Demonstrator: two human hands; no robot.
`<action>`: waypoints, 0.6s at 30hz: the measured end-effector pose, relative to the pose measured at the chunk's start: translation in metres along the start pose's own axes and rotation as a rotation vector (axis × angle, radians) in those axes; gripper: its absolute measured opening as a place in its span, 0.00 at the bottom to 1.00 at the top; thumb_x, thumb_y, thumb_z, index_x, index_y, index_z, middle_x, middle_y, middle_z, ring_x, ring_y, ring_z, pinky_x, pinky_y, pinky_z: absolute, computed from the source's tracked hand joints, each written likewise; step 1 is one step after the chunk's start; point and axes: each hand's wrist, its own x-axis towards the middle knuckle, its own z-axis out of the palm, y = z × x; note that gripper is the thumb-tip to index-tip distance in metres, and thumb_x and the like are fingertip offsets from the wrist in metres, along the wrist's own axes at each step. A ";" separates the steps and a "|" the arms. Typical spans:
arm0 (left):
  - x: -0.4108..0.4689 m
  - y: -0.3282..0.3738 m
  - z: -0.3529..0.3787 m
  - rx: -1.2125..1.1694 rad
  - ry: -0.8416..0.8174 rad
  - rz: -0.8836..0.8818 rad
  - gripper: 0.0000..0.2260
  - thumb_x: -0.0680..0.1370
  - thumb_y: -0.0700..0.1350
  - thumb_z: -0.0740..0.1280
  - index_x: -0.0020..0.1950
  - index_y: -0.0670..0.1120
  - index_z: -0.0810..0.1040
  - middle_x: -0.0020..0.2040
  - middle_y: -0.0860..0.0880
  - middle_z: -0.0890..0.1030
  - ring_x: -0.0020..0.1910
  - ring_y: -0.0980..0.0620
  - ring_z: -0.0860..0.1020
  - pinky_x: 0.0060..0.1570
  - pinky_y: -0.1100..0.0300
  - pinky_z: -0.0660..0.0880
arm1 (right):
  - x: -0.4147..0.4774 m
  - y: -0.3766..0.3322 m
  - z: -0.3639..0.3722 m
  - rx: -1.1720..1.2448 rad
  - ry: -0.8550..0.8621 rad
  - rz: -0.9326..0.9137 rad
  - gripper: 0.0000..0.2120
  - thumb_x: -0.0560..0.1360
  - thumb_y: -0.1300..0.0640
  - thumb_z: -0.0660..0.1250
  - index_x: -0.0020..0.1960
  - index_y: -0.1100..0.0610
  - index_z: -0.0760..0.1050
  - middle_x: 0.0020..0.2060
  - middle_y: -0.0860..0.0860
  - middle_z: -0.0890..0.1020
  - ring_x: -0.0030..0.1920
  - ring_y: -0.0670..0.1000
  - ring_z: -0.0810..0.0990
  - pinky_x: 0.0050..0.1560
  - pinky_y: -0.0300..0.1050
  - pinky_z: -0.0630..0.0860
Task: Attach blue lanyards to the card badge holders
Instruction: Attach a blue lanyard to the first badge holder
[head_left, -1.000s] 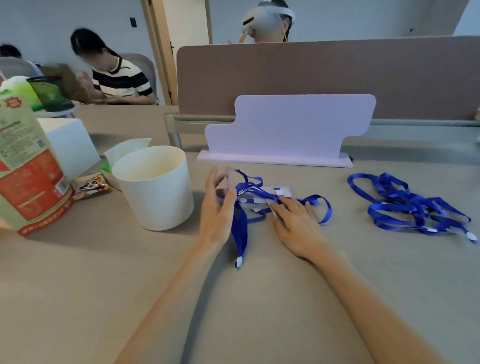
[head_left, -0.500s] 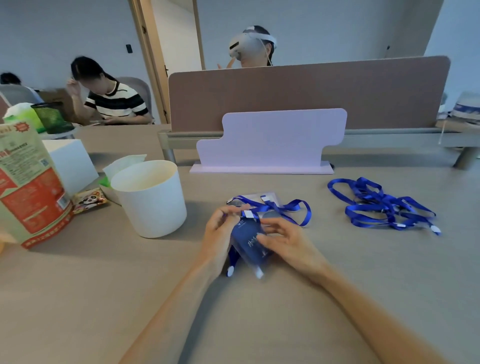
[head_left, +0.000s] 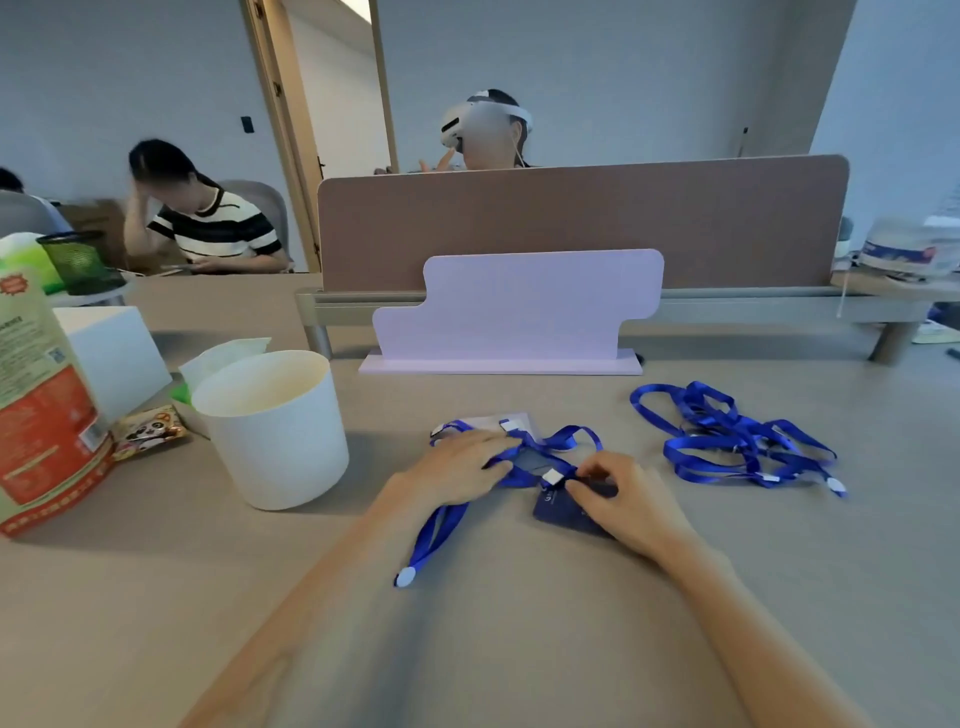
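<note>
A dark blue card badge holder (head_left: 563, 514) lies flat on the table at centre, partly under my right hand (head_left: 626, 501), whose fingertips pinch it near the white clip (head_left: 551, 477) of a blue lanyard (head_left: 545, 447). My left hand (head_left: 460, 470) lies flat with straight fingers on the lanyard's left part. One strap end with a white tip (head_left: 405, 577) trails toward me. A clear badge holder (head_left: 498, 423) lies just beyond, under the straps. A tangled pile of blue lanyards (head_left: 727, 441) sits to the right.
A white paper cup (head_left: 275, 431) stands left of my hands. Further left are a red and green carton (head_left: 39, 415), a snack packet (head_left: 148, 431) and a white box (head_left: 111, 353). A lilac stand (head_left: 514, 317) and a brown divider (head_left: 582, 223) close the back. Other people sit beyond.
The badge holder, held up between both hands earlier, now lies on the table to the right. My left hand has let it go and rests flat on the lanyard. The camera has tilted up.
</note>
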 end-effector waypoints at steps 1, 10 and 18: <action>0.006 -0.003 0.003 0.005 -0.033 -0.032 0.17 0.82 0.50 0.55 0.69 0.51 0.71 0.70 0.53 0.70 0.70 0.50 0.67 0.67 0.50 0.65 | 0.000 0.002 0.001 -0.032 -0.006 -0.017 0.08 0.71 0.43 0.69 0.47 0.45 0.76 0.46 0.42 0.80 0.47 0.43 0.79 0.51 0.46 0.78; 0.014 -0.014 0.011 0.045 0.181 -0.255 0.20 0.83 0.48 0.51 0.75 0.45 0.63 0.76 0.49 0.62 0.75 0.49 0.59 0.73 0.51 0.56 | -0.004 0.000 0.007 -0.307 -0.104 -0.215 0.25 0.73 0.32 0.59 0.68 0.37 0.66 0.48 0.46 0.71 0.52 0.49 0.73 0.54 0.45 0.71; -0.059 0.064 0.011 -0.319 0.314 -0.102 0.12 0.80 0.54 0.61 0.58 0.51 0.78 0.56 0.57 0.80 0.58 0.59 0.75 0.59 0.61 0.69 | -0.008 -0.009 0.021 -0.249 -0.030 -0.373 0.19 0.74 0.48 0.63 0.64 0.42 0.74 0.55 0.42 0.77 0.55 0.49 0.71 0.58 0.42 0.61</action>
